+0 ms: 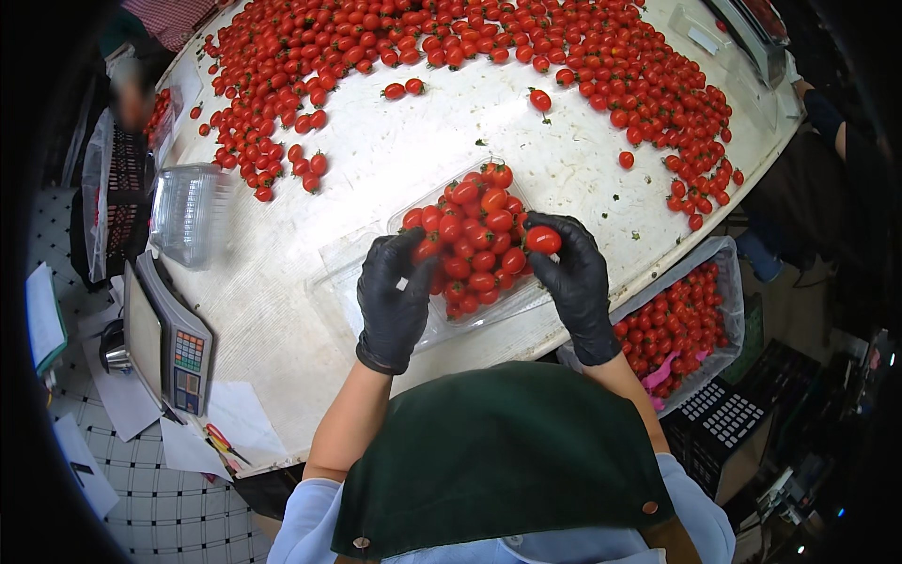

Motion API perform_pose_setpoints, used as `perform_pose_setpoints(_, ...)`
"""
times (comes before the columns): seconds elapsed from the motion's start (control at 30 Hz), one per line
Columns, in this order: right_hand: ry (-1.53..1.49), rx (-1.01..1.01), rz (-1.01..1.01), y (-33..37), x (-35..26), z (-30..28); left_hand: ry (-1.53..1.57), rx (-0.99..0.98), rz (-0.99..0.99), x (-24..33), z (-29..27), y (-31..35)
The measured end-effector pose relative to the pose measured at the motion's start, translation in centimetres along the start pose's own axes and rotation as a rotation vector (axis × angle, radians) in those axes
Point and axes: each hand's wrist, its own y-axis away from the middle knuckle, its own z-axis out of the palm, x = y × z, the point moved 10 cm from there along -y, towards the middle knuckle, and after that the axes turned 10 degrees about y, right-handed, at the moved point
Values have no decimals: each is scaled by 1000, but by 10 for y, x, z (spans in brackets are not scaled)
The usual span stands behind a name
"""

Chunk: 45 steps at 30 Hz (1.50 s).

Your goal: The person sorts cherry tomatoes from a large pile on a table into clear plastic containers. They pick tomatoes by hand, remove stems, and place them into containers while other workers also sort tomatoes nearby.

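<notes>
A clear plastic punnet [518, 297] heaped with red cherry tomatoes stands at the table's near edge, in front of me. Both my hands wear black gloves. On the punnet's right side, my right hand [575, 287] pinches a single cherry tomato [542, 240] between thumb and fingers. My left hand [387, 299] is at the left side of the heap, its thumb and forefinger closed about another cherry tomato [426, 249]. A small white bit sits on that glove. More clear plastic lies beneath and left of the punnet.
Loose cherry tomatoes [376, 33] spread in a wide arc across the table's far side. To the left are stacked clear punnets [188, 216], a scale [174, 334] and scissors [224, 444]. A lined crate [738, 310] of tomatoes stands right, below the table edge. Other people are nearby.
</notes>
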Motion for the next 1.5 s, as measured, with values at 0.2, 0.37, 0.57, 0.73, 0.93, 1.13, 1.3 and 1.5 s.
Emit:
perform_pose_setpoints(0.2, 360, -100, -68, 20, -32, -5, -25, -63, 67, 13, 8, 13)
perform_pose_setpoints(0.37, -393, -341, 490, 68, 4, 32, -156, -450, 218, 48, 73, 54)
perform_pose_setpoints(0.57, 417, 62, 434, 100, 35, -131, -307, -263, 432, 37, 46, 35)
perform_pose_setpoints(0.73, 863, -213, 67, 65, -9, -95, -594, -398, 498, 38, 69, 9)
perform_pose_setpoints(0.93, 660, -40, -366, -54, -22, 18, -592, -310, 359, 17, 62, -32)
perform_pose_setpoints(1.13, 1029, -77, -467, -51, -27, 33, -528, -285, 302, 7, 36, -23)
perform_pose_setpoints(1.3, 737, -95, -315, -13, -33, 3, -259, -133, 215, 4, 6, -56)
perform_pose_setpoints(1.5, 859, -226, -271, 26, -20, 11, -623, -54, 475, -32, 19, -185)
